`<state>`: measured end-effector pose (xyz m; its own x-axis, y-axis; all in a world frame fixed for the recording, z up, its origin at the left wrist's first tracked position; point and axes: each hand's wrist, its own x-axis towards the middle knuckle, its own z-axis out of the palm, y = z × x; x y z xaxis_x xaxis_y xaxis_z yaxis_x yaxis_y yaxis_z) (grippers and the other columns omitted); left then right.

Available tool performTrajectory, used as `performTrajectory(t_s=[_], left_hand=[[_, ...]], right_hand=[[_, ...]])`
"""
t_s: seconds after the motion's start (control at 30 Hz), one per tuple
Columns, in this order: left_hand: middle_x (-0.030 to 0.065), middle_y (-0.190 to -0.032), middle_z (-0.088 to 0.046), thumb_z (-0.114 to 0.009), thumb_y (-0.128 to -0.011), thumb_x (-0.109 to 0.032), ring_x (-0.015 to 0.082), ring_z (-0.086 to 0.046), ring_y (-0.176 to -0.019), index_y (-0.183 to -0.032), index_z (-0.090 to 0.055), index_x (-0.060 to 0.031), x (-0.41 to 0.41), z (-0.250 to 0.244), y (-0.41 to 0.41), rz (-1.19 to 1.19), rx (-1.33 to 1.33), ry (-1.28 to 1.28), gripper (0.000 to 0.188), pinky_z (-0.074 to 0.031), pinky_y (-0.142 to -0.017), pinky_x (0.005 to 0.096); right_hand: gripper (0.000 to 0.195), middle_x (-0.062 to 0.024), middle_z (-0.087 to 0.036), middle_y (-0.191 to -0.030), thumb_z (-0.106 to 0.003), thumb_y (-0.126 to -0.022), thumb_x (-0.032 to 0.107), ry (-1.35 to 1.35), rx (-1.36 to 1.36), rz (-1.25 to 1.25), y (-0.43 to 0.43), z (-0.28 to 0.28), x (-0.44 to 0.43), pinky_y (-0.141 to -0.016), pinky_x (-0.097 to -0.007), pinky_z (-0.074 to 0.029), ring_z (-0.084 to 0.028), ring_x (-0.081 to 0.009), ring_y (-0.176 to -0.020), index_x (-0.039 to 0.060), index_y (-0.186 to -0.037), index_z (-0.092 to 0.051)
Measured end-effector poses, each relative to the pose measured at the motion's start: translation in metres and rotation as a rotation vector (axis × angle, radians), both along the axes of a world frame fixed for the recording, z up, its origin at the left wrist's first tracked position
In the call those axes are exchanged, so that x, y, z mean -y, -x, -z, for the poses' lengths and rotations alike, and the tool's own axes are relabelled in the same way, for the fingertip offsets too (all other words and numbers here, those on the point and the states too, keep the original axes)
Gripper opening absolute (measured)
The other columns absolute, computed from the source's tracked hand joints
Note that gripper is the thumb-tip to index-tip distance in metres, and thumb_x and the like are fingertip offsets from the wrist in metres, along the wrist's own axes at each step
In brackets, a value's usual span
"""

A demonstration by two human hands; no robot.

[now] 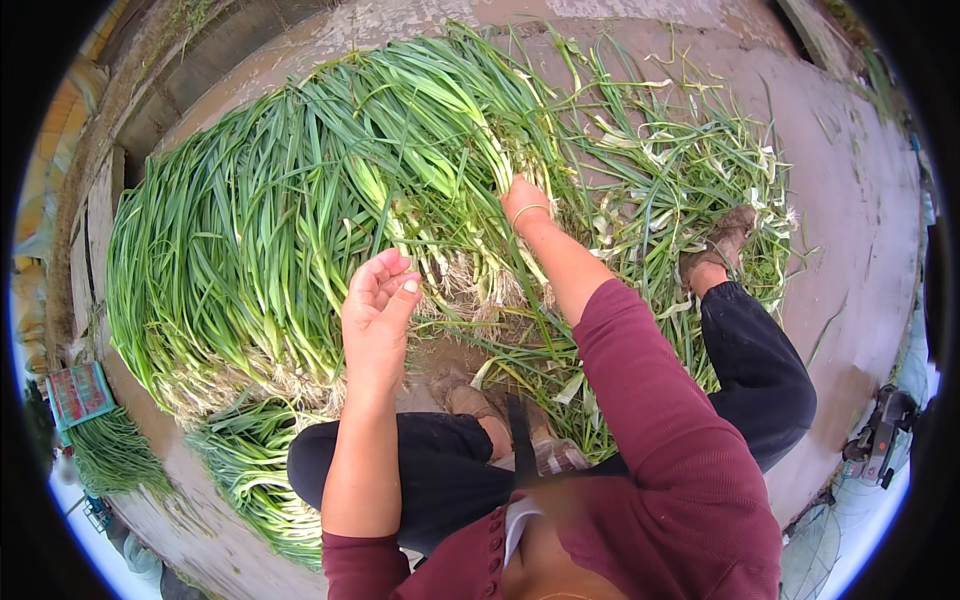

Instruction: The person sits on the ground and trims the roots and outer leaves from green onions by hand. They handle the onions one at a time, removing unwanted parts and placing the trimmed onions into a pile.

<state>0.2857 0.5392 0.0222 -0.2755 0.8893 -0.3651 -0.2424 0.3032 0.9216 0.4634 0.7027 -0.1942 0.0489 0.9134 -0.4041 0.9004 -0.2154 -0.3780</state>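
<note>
A broad heap of leafy allium plants (255,210), probably green garlic, lies before me with pale stems and stringy roots towards me. My right hand (525,202) is closed around the lower stems of a small bunch (491,146) at the heap's right side; its green leaves lean over the heap. Palm turned up, my left hand (377,307) hovers in front of the heap's near edge. Its fingers are loosely bent, the thumb stands apart, and nothing shows in it. Whitish roots (457,277) hang just beyond its fingertips.
Loose leaves and pale peelings (652,172) are strewn on the right, around my shod foot (724,240). A smaller pile of plants (262,472) lies by my left knee. Further left, a crate (79,394) stands beside more greens (116,454). Wet-looking ground (847,247) surrounds the heap.
</note>
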Motion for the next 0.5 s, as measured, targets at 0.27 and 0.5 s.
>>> performTrajectory(t_s=[0.27,0.5], left_hand=[[0.0088,-0.097,-0.056,-0.058,-0.080,-0.008,0.0137,-0.056,-0.085,-0.108,-0.050,0.0007,0.000,0.020,0.002,0.056,0.080,0.094,0.031,-0.046,-0.071,0.0246],[0.0053,-0.089,-0.061,-0.060,-0.080,-0.014,0.0107,-0.057,-0.074,-0.104,-0.055,-0.0024,0.005,0.045,-0.005,0.117,0.121,0.294,0.027,-0.043,-0.061,0.0221]], right_hand=[[0.015,-0.0030,-0.058,-0.065,-0.063,-0.077,0.015,0.118,-0.991,0.137,-0.014,-0.075,0.034,-0.051,-0.0230,-0.044,-0.052,-0.0094,-0.055,0.0022,-0.078,-0.057],[0.018,-0.0005,-0.057,-0.067,-0.065,-0.078,0.017,0.357,-1.291,0.172,0.001,-0.122,0.153,-0.050,-0.0180,-0.041,-0.051,-0.0056,-0.056,0.0037,-0.084,-0.055]])
